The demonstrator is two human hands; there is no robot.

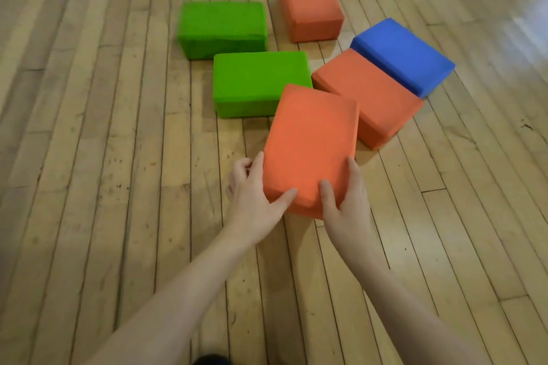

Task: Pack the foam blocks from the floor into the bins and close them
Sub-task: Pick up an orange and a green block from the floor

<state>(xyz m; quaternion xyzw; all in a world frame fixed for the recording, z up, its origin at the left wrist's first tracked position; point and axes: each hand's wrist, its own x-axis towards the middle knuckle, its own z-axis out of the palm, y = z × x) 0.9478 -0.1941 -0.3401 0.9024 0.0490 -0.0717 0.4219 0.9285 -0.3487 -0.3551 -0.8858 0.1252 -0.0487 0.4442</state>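
Observation:
An orange foam block (310,142) is held at its near end by both hands. My left hand (255,195) grips its left near corner, thumb on top and fingers along the side. My right hand (345,201) grips the right near corner the same way. Behind it on the wooden floor lie two green blocks (258,83) (222,28), an orange block (367,95), a blue block (403,53) touching that one, and a third orange block (310,4) farthest back. No bin is in view.
The floor (118,187) is of light wooden planks, bare to the left and in front of the blocks. A bright glare lies on the floor at the upper right. Something dark (212,360) shows at the bottom edge.

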